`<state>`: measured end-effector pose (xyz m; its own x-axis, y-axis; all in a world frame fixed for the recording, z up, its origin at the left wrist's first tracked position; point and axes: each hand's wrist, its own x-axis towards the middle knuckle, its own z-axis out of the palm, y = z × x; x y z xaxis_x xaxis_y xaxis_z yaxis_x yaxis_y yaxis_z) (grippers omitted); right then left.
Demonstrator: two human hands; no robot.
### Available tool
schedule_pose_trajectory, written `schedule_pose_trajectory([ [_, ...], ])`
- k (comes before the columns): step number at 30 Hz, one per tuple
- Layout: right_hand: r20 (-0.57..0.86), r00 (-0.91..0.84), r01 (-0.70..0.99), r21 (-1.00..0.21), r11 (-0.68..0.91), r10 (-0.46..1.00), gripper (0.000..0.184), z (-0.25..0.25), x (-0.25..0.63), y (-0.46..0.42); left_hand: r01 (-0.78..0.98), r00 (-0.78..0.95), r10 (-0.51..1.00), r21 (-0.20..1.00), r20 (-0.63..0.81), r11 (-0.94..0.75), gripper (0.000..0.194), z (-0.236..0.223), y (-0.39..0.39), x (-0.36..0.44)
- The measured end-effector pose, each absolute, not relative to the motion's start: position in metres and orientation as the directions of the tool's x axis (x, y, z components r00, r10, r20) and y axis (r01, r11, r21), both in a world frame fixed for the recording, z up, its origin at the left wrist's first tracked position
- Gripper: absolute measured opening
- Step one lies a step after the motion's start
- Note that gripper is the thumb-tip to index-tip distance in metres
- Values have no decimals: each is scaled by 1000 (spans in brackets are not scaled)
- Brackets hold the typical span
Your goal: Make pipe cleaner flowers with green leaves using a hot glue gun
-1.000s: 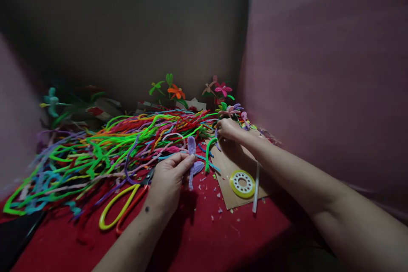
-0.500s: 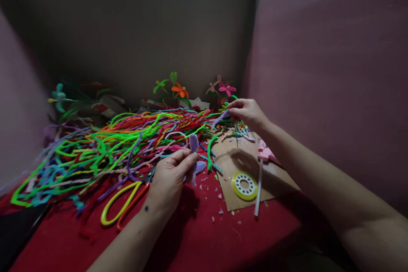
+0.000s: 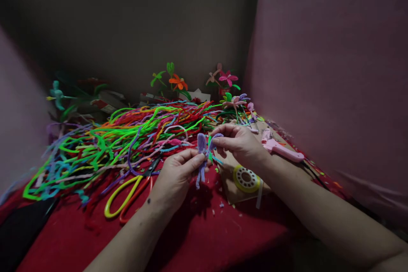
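Head view: over the table (image 3: 223,238), my left hand (image 3: 176,176) pinches a purple petal (image 3: 201,141), my right hand (image 3: 244,145) a second petal (image 3: 217,135); joining them, I judge, next calls for lined-up bases.

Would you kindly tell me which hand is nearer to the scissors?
Left. The left hand is close beside the scissors, just to their right; the right hand is farther right, beyond the left.
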<state>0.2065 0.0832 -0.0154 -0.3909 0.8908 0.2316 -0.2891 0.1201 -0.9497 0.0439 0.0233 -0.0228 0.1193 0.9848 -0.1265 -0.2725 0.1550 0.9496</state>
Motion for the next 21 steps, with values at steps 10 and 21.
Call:
schedule_pose_trajectory([
  [10, 191, -291, -253, -960, 117, 937, 11, -18, 200, 71, -440, 85, 985, 882, -147, 170, 17, -27, 23, 54],
  [21, 110, -436, -411, -908, -88, 893, 19, -22, 202, 70, -438, 118, 984, 883, -131, 170, 17, -23, 21, 54],
])
